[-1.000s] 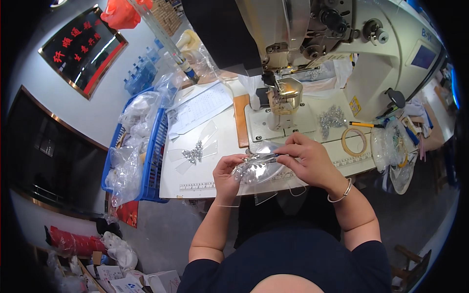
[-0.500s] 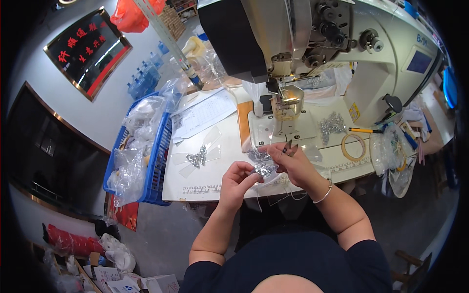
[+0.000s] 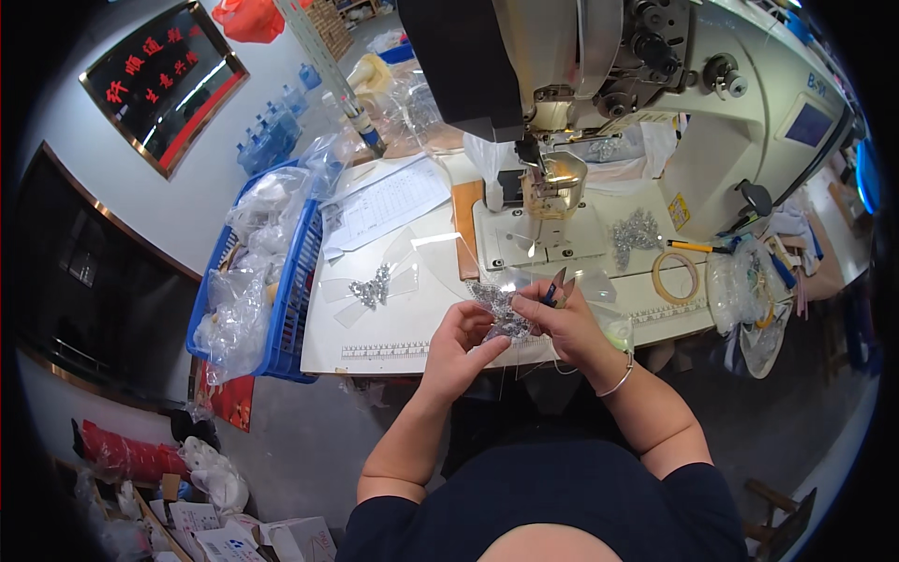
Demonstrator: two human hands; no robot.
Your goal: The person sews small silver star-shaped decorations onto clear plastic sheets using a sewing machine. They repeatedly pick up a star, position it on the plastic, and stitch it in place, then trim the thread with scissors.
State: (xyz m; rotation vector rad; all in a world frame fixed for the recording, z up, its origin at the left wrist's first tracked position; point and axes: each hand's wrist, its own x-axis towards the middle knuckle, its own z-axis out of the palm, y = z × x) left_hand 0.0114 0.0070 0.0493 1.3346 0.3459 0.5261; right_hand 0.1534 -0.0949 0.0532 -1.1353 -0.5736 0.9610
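Note:
Between my hands, just in front of the sewing machine, is a silvery beaded butterfly appliqué (image 3: 501, 304) on clear film. My left hand (image 3: 459, 348) pinches its lower left side. My right hand (image 3: 565, 323) grips its right side, and a small pair of dark thread snips (image 3: 559, 288) sticks up from between its fingers. Thin threads hang below the piece. A second butterfly appliqué (image 3: 372, 287) with clear film wings lies on the table to the left. Another glittering silver piece (image 3: 635, 239) lies right of the needle area.
The sewing machine (image 3: 749, 112) towers over the back right. A blue basket (image 3: 302, 272) of plastic-wrapped goods stands left, beside a printed sheet (image 3: 389, 201). At right are a tape roll (image 3: 675, 278), an orange-and-black pen-like tool (image 3: 698, 247) and plastic bags (image 3: 744, 281). A ruler strip (image 3: 384, 350) edges the table.
The appliqué has been turned, so more of its beaded face shows. Both hands have shifted slightly, and the left fingers now lie lower along its edge. The whole view has tilted a little.

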